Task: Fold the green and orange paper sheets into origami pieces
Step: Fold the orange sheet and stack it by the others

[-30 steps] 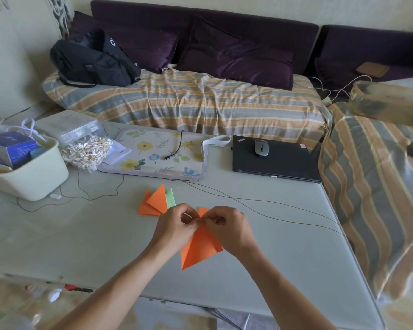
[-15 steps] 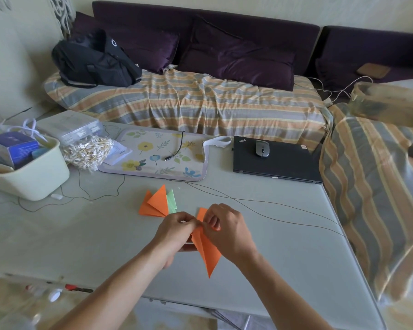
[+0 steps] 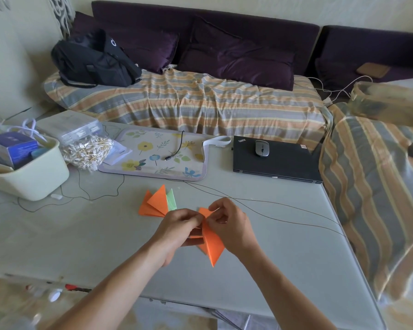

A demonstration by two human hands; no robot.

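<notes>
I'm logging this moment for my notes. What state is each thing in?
Orange paper: folded, held above the table.
Left hand: pinching the paper.
Right hand: pinching the paper.
Folded pieces: lying stacked on table.
Laptop: closed.
Mouse: resting on laptop.

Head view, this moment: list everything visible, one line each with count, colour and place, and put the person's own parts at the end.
orange paper piece: 1, orange, held above the table's near middle
folded pieces: a small pile, orange with one green, on the table behind the hands
table: 1, pale grey-green, foreground
floral mat: 1, cream with flowers, table's far middle
laptop: 1, black, closed, table's far right
mouse: 1, grey, on the laptop
tub: 1, cream, table's left, holding a blue box
bag of small sticks: 1, clear, beside the tub
backpack: 1, black, on the striped sofa cover
cushions: 2, purple, on the sofa
left hand: grips the orange paper piece
right hand: pinches its top
</notes>
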